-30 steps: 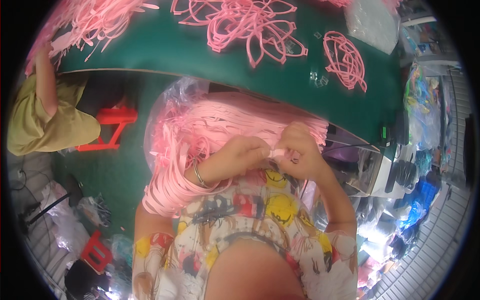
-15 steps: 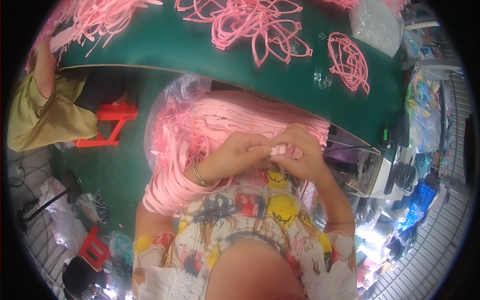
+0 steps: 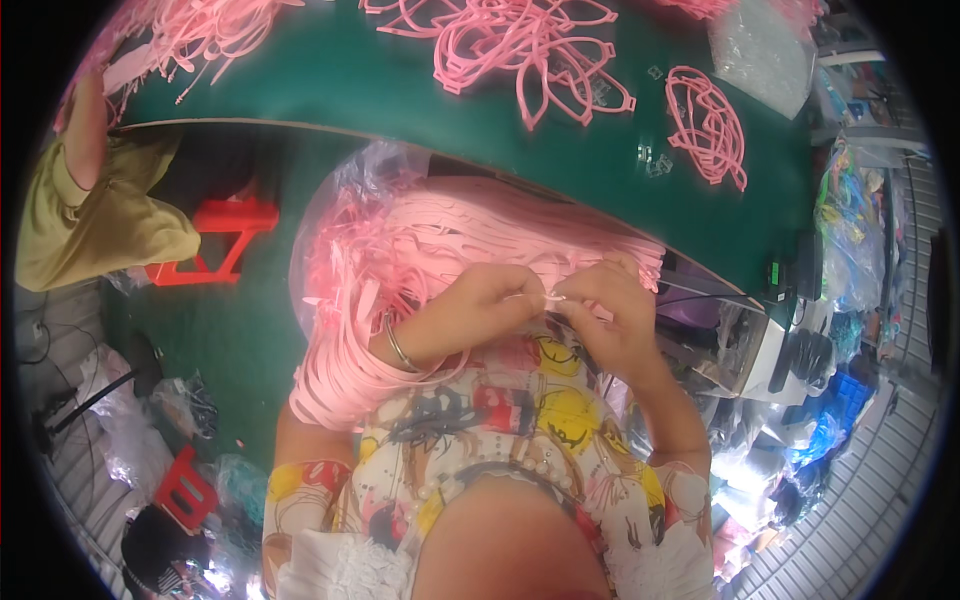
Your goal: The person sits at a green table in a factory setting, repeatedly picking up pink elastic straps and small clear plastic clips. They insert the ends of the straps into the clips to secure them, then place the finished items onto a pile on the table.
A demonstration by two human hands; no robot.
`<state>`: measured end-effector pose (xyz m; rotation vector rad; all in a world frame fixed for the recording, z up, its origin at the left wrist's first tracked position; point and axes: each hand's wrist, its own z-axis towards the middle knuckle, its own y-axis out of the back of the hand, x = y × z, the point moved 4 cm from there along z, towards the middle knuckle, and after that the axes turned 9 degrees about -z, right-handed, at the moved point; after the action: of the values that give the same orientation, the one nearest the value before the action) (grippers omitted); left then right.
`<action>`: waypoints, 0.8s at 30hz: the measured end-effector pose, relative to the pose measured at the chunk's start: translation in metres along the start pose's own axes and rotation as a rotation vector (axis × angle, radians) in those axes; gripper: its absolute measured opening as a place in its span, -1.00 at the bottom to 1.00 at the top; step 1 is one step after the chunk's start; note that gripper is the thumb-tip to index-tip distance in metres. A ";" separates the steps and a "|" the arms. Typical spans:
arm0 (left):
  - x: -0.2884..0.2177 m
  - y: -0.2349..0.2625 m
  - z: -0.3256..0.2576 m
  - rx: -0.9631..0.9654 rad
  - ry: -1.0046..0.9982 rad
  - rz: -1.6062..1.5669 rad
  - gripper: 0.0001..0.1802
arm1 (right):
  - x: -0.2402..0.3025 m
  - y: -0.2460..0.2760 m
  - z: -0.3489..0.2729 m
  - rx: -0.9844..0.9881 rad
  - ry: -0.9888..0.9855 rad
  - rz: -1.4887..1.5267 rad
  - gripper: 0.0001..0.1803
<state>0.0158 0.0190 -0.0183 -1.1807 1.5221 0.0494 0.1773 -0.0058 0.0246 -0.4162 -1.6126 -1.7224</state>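
Observation:
Close together in front of my chest, both hands pinch a small pink strap piece. My left hand is closed on one side of it and my right hand on the other; their fingers hide most of it. Many pink straps hang in loops over my left forearm, beside a metal bangle. Just beyond my hands lies a thick bundle of long pink straps, partly in a clear plastic bag.
The green table bears a heap of looped pink straps, a smaller coil and a clear bag. A person in olive clothes is at the left, near a red stool. Plastic-wrapped goods crowd the right.
The pink piece between my fingers has turned and shows less of its flat side. My right fingers have curled in closer around it. The view has shifted slightly.

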 end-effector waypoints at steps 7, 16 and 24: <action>0.028 0.009 0.001 0.113 0.244 -0.410 -0.85 | 0.009 -0.001 -0.004 0.055 0.288 -0.101 -0.83; 0.029 0.006 -0.001 0.179 0.318 -0.404 -0.82 | 0.008 0.006 0.005 0.257 0.302 0.093 -0.84; 0.027 0.008 0.001 0.150 0.246 -0.414 -0.83 | 0.007 0.000 0.005 0.090 0.135 0.112 -0.88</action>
<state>0.0151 0.0066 -0.0435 -1.3935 1.4324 -0.4949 0.1713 -0.0035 0.0299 -0.3332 -1.5341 -1.5543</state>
